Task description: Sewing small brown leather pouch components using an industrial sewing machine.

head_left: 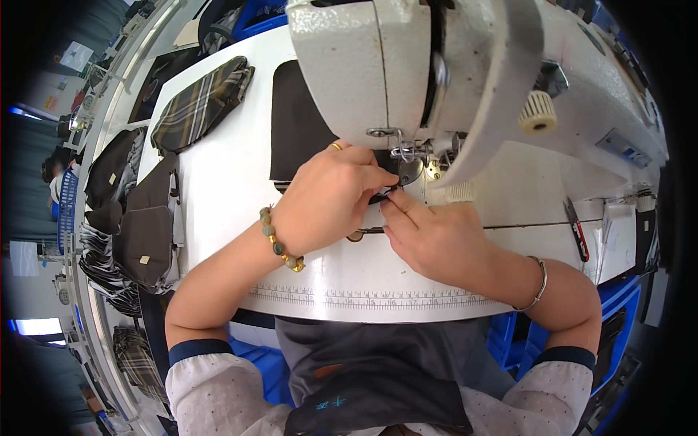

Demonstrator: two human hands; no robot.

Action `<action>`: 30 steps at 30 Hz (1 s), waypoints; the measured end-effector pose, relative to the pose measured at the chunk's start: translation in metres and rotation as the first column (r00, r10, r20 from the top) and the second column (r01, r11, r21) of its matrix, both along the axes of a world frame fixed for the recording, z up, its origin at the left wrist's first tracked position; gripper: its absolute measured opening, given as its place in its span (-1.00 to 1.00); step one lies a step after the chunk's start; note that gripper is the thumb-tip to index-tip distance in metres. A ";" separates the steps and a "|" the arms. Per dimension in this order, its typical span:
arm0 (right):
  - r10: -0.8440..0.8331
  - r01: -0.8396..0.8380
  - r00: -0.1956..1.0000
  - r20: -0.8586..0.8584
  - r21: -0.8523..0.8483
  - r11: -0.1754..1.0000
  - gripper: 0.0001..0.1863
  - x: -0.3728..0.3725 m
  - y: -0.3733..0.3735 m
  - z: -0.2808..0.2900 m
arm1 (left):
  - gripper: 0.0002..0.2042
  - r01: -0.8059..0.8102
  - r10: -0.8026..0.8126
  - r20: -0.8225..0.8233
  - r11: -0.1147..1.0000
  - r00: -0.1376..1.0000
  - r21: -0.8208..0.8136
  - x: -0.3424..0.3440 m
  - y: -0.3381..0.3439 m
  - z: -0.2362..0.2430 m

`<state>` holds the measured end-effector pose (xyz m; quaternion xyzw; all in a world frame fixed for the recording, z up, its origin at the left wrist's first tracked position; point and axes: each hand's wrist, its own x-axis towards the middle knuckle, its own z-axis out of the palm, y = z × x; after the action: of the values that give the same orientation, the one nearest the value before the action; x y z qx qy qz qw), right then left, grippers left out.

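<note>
Close in front of the presser foot (408, 154) of a white sewing machine (356, 65), both hands pinch one small dark fabric piece (379, 195). My left hand (331, 190) reaches over from the left, its thumb and forefinger closed on the piece. From the right, my right hand (434, 231) holds the near side of it between thumb and fingertips. Much of the piece is hidden by the fingers. Behind my left hand lies a flat dark brown fabric panel (297, 120), partly under the machine head.
A plaid fabric piece (200, 105) lies at the far left of the white table (218, 196). Stacked dark fabric pieces (145, 236) hang over the left edge. A red-and-black cutting tool (578, 231) rests at the right. Blue crates (614, 327) stand below the table's right side.
</note>
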<state>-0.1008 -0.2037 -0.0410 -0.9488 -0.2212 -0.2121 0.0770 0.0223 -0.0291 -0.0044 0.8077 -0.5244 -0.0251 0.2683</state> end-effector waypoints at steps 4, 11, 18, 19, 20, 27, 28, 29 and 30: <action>-0.006 0.006 1.000 0.011 -0.029 1.000 -0.67 0.000 -0.003 0.001 | -0.75 -0.014 0.015 -0.031 0.999 0.999 0.052 0.000 0.002 0.006; 0.096 -0.094 0.991 0.090 -0.024 0.995 -0.73 -0.001 -0.004 0.003 | -0.81 -0.022 0.022 -0.001 0.999 1.000 0.024 0.002 0.007 0.011; 0.111 -0.110 0.994 -0.012 0.050 0.993 -0.68 -0.004 0.003 0.001 | -0.82 -0.018 0.018 0.012 1.000 1.000 0.000 0.004 0.006 0.006; 0.113 -0.112 0.993 -0.014 0.050 0.992 -0.68 -0.005 0.004 0.001 | -0.83 -0.015 0.015 0.005 1.000 1.000 -0.010 0.004 0.005 0.004; 0.118 -0.116 0.992 -0.038 0.053 0.992 -0.66 -0.006 0.004 0.001 | -0.85 -0.013 0.013 -0.001 1.000 1.000 -0.020 0.004 0.004 0.003; 0.135 -0.131 0.987 -0.088 0.053 0.990 -0.64 -0.010 0.001 0.002 | -0.90 0.093 -0.092 0.544 0.995 0.834 0.027 -0.007 0.002 -0.009; 0.130 -0.125 0.987 -0.090 0.054 0.991 -0.64 -0.011 0.000 0.002 | -0.87 0.101 -0.082 0.595 0.995 0.799 0.001 -0.010 0.000 -0.010; 0.131 -0.127 0.988 -0.081 0.053 0.990 -0.64 -0.012 0.000 0.002 | -0.85 0.108 -0.070 0.645 0.994 0.761 -0.021 -0.012 -0.001 -0.011; 0.132 -0.129 0.989 -0.072 0.052 0.990 -0.65 -0.012 0.000 0.002 | -0.81 0.103 -0.069 0.644 0.995 0.762 -0.015 -0.013 -0.002 -0.003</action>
<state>-0.1129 -0.2041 -0.0386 -0.9375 -0.2747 -0.1757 0.1216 0.0098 -0.0307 -0.0079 0.7360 -0.6214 0.2530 0.0911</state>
